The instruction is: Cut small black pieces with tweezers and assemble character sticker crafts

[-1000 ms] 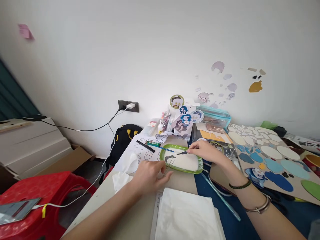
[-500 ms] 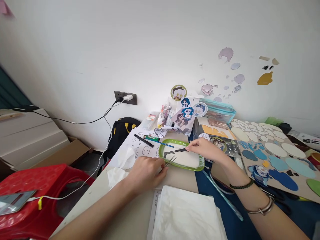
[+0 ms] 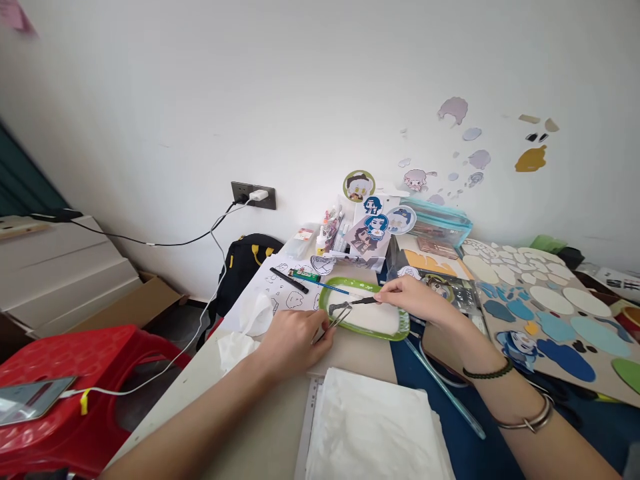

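Note:
My left hand (image 3: 299, 337) pinches silver tweezers (image 3: 341, 316), their tips over the left part of a green-rimmed tray (image 3: 367, 333). White material (image 3: 373, 319) fills the tray's middle. A small dark piece (image 3: 334, 309) lies there by the tweezer tips; whether they grip it I cannot tell. From the right, my right hand (image 3: 407, 295) holds a slim black tool (image 3: 364, 301) between thumb and fingers, its tip close to the tweezers. The tool's exact kind does not show. A blue thin stick (image 3: 330, 287) rests across the tray's back rim.
White folded tissue (image 3: 375, 427) lies in front, over a ruler (image 3: 306, 427). To the right is a board (image 3: 505, 300) of cut shapes. A black pen (image 3: 289, 280) lies on drawn paper at left. Holders and a blue pouch (image 3: 440, 220) stand by the wall.
The tweezers in my left hand have shifted slightly up, their tips now nearer the black tool and seemingly closer together. My right hand has moved a little to the right.

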The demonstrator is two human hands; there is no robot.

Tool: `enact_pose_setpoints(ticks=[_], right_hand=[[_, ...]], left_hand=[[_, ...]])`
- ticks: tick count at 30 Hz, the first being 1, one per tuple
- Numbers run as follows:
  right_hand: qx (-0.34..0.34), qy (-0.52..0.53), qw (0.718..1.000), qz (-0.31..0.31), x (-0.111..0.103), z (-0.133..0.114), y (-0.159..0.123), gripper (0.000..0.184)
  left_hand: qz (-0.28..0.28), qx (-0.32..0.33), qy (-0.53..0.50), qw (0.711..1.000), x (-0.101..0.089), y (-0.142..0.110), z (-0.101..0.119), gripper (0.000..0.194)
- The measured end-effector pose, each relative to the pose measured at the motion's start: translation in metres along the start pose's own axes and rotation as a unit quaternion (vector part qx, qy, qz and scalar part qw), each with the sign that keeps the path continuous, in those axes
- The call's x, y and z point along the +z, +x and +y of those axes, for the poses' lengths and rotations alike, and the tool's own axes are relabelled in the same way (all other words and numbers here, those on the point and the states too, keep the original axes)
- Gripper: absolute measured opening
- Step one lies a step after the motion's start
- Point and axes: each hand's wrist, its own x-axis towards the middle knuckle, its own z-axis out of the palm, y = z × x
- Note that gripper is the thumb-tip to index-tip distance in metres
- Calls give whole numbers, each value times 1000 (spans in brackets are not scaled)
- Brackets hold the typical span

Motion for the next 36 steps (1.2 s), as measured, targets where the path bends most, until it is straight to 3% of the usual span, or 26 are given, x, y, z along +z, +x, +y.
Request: enact_pose_setpoints(ticks=[8,11,14,16,19,22,25,28,36], right_hand=[[-6,-4,999,43,-2,-7,-4,25],[-26,-39,994,98,-11,-15,-15,22],[-100,-108,971,188,-13,-17,-35,19],[-191,-168,934,252,-7,-10,-48,18],[-328,-284,841,323,9,6,-65,15],[-411,-408,749,321,23,18,-74,14],[-445,-471,703,293,29,18,-73,17],[-447,-484,698,281,30,15,-69,17],[-425,-456,729,282,31,19,-67,18]], left_hand=[[7,73,68,995,-1,-1,-3,24],[15,93,91,991,-1,-1,-4,27],[29,101,102,989,-2,0,-4,28],[52,99,102,988,-2,0,-4,29],[96,74,88,989,-3,0,-3,30],[118,45,70,989,-2,0,-3,29],[125,30,62,990,-1,0,-4,28],[127,22,64,990,0,1,-5,26],[125,19,54,991,-4,1,-3,23]])
